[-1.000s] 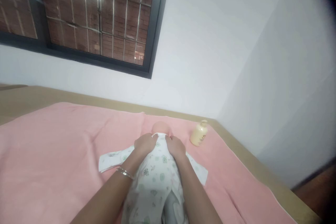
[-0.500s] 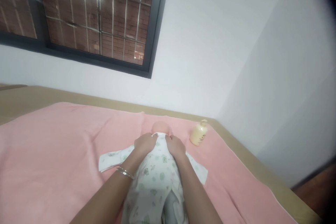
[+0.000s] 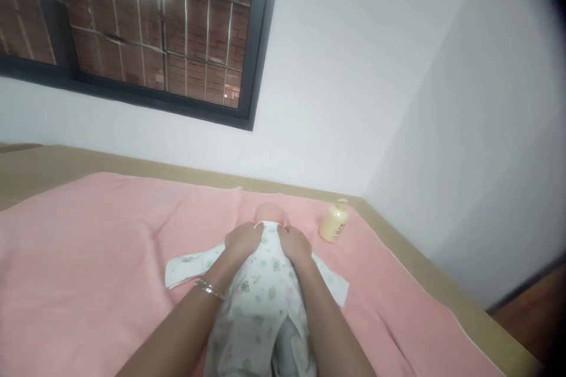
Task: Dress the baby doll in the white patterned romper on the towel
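Observation:
A baby doll (image 3: 269,212) lies on the pink blanket, its smooth, bare head away from me. Its body is covered by a white baby shirt (image 3: 260,288) with a green leaf-like print, both sleeves spread out flat to the sides. My left hand (image 3: 244,240) is closed on the shirt at the left of the collar, thumb on top. At the right of the collar, my right hand (image 3: 295,245) grips the shirt in the same way. Most of my fingers are hidden under the cloth. Something grey shows through the shirt's opening near me.
A pale yellow pump bottle (image 3: 333,221) stands on the pink blanket (image 3: 88,259), right of the doll's head. Beyond the blanket runs a tan table edge (image 3: 88,159) against a white wall (image 3: 354,70). A dark-framed window (image 3: 252,70) with bars is at the upper left.
Both hands stay at the collar with hardly any movement. The whole view has shifted very slightly.

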Tool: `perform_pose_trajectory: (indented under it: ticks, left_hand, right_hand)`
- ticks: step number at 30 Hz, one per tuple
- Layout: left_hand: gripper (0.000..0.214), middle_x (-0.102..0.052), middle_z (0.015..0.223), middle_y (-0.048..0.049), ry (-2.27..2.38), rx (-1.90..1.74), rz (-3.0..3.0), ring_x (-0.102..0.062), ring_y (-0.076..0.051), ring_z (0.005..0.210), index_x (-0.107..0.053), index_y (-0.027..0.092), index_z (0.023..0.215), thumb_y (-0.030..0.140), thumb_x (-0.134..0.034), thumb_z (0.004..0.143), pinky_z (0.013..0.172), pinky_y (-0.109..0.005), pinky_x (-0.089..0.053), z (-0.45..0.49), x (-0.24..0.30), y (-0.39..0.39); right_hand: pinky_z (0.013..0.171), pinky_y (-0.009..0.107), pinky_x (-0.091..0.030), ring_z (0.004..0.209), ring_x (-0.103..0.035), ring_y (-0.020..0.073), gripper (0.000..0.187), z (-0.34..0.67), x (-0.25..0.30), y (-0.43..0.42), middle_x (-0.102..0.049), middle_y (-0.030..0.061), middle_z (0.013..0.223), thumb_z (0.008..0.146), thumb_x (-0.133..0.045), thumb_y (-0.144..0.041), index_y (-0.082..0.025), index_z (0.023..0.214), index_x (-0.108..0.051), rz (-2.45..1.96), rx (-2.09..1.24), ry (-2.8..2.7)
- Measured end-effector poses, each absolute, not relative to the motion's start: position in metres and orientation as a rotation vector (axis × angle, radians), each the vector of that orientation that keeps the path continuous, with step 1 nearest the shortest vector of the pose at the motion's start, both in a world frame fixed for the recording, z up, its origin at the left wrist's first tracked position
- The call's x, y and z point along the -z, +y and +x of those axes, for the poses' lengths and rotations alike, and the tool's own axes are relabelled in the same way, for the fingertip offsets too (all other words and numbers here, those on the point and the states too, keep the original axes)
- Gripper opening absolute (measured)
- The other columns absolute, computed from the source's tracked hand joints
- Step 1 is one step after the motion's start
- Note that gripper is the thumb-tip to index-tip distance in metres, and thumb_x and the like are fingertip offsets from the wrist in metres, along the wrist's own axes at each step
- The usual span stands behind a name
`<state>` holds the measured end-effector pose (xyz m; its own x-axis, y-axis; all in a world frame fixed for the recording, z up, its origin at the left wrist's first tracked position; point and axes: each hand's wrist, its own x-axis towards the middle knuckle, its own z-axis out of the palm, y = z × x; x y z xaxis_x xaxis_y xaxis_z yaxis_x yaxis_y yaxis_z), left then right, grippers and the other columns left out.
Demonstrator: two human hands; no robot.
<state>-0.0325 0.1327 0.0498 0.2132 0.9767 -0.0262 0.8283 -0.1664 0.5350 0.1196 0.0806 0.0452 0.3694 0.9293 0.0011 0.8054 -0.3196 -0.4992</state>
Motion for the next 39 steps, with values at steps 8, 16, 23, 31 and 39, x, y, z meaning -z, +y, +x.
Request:
perform_pose_trajectory:
  ticks: [8, 16, 23, 31, 39]
  left_hand:
    - [0.062, -0.064, 0.106, -0.0136, 1.690, -0.451, 2.064, -0.058, -0.029, 0.098, -0.062, 0.019, 0.098, 0.060, -0.018, 0.083, 0.079, -0.041, -0.042, -0.032, -0.050, 0.131]
    - [0.058, -0.062, 0.110, -0.0124, 1.783, -0.402, 2.053, -0.056, -0.030, 0.101, -0.062, 0.020, 0.102, 0.055, -0.020, 0.084, 0.085, -0.045, -0.037, -0.028, -0.058, 0.124]
    - [0.050, -0.061, 0.110, -0.0129, 1.886, -0.340, 2.070, -0.052, -0.031, 0.102, -0.062, 0.019, 0.104, 0.046, -0.025, 0.085, 0.086, -0.048, -0.032, -0.016, -0.078, 0.100]
    - [0.059, -0.061, 0.101, -0.0192, 2.000, -0.667, 2.355, -0.049, -0.033, 0.099, -0.061, 0.007, 0.101, 0.051, -0.023, 0.087, 0.089, -0.052, -0.026, 0.008, -0.069, 0.067]
    - [0.057, -0.058, 0.102, -0.0177, 1.929, -0.658, 2.407, -0.049, -0.031, 0.099, -0.058, 0.009, 0.102, 0.051, -0.022, 0.089, 0.083, -0.044, -0.034, -0.003, -0.061, 0.070]
  right_hand:
    - [0.077, 0.038, -0.040, 0.094, -0.056, 0.0269, 0.057, 0.115, -0.046, 0.079, -0.062, 0.0139, 0.102, 0.086, -0.018, -0.054, -0.018, 0.098, -0.061, -2.262, -0.321, -1.455]
    - [0.078, 0.038, -0.041, 0.096, -0.057, 0.0268, 0.057, 0.113, -0.048, 0.078, -0.062, 0.0147, 0.103, 0.087, -0.017, -0.051, -0.017, 0.102, -0.060, -2.293, -0.299, -1.451]
    - [0.077, 0.038, -0.042, 0.094, -0.058, 0.0269, 0.053, 0.112, -0.050, 0.078, -0.063, 0.0137, 0.102, 0.088, -0.019, -0.048, -0.017, 0.099, -0.061, -2.310, -0.266, -1.465]
    - [0.076, 0.037, -0.043, 0.093, -0.059, 0.0262, 0.053, 0.109, -0.061, 0.072, -0.064, 0.0132, 0.102, 0.089, -0.018, -0.048, -0.017, 0.098, -0.061, -2.330, -0.303, -1.491]
    - [0.077, 0.037, -0.043, 0.092, -0.059, 0.0260, 0.051, 0.107, -0.064, 0.072, -0.064, 0.0125, 0.098, 0.090, -0.020, -0.045, -0.017, 0.094, -0.062, -2.312, -0.289, -1.512]
